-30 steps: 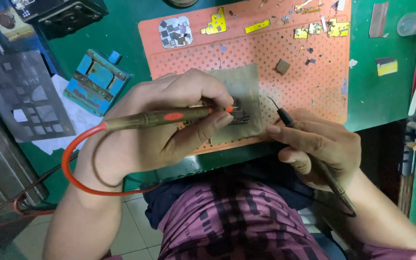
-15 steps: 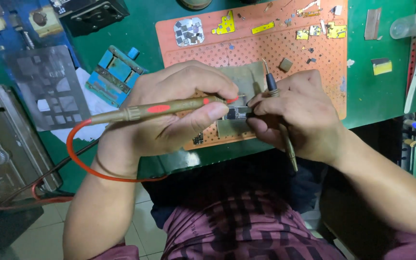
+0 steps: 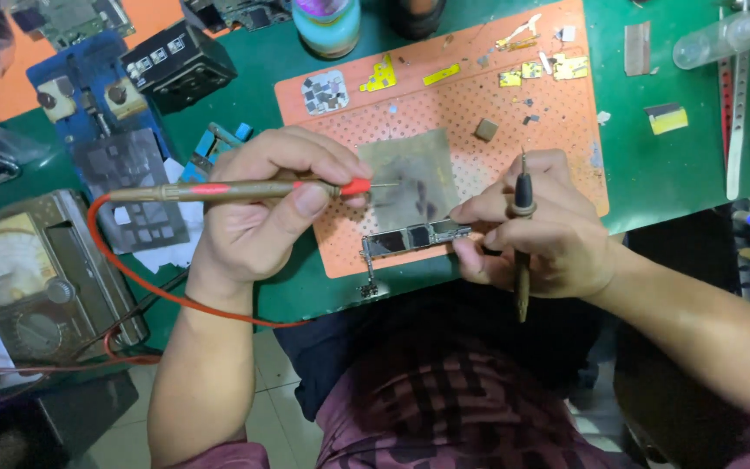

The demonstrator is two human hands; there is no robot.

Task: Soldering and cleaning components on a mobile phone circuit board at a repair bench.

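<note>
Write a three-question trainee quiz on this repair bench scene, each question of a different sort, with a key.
1. True or false: the left hand holds the red-tipped probe.
2. Which hand holds the black probe? A) left B) right C) neither
3. Fill in: the narrow circuit board lies on the ____ perforated mat.

Key: 1 true. 2 B, the right hand has it, tip pointing up. 3 orange.

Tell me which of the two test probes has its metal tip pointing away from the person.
The black probe in the right hand: it stands tip-up. The red-tipped probe in the left hand lies sideways, tip pointing right.
</note>
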